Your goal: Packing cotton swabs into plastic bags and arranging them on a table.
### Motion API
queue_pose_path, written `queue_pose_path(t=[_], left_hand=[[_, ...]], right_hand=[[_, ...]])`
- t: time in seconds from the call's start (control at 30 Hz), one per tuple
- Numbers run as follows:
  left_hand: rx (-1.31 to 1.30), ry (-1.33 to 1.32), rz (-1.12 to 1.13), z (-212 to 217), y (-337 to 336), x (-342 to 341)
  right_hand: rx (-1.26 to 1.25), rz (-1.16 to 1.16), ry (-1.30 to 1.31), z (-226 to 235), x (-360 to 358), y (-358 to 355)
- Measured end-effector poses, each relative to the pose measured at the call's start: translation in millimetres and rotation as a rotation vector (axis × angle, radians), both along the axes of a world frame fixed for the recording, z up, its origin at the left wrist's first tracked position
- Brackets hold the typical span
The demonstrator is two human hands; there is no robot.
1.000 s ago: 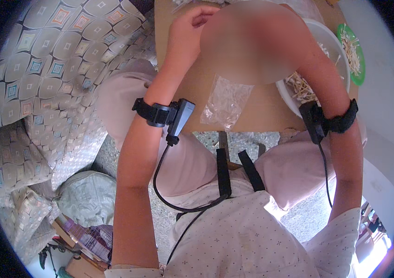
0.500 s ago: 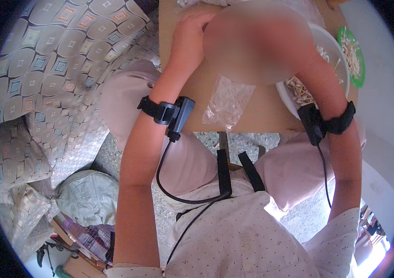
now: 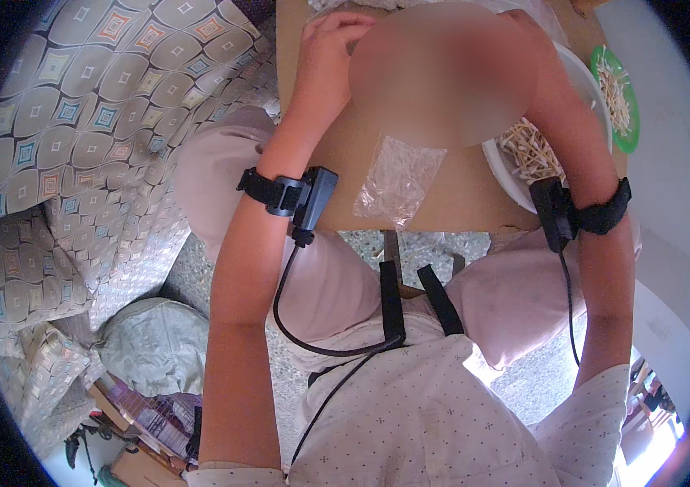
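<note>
My left hand [image 3: 330, 45] is over the far part of the brown board, its fingers bent inward and closed. A blurred oval patch covers the fingertips and whatever they hold. My right hand [image 3: 533, 40] reaches in from the other side, at the inner edge of a white bowl [image 3: 500, 166]; its fingers are lost in the same blur. Cotton swabs [image 3: 528, 152] lie heaped in the bowl, partly behind my right forearm. A clear plastic bag [image 3: 400, 180] lies flat on the board [image 3: 324, 183], between my two forearms.
A green plate [image 3: 634, 134] with more cotton swabs stands right of the bowl, near a pale wall [image 3: 677, 162]. Clear plastic [image 3: 552, 20] lies at the board's far side. Patterned cushions [image 3: 77, 105] fill the left. Black cables [image 3: 280, 300] run from both wrist straps.
My left hand has shifted slightly, and more of its bent fingers show. My right hand and forearm have moved a little to the right, uncovering more swabs in the bowl.
</note>
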State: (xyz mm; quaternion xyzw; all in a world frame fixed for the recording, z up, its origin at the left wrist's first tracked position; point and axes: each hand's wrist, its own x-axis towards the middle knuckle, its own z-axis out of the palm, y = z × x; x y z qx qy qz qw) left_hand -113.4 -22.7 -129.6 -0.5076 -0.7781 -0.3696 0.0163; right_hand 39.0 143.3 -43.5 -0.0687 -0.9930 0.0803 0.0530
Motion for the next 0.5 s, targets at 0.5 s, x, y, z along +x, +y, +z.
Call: queue_pose_path(t=[0.5], left_hand=[[0.041, -0.013, -0.012, -3.6, 1.5, 5.7]], right_hand=[[0.063, 0.111, -0.198, -0.1, -18.0, 5.2]])
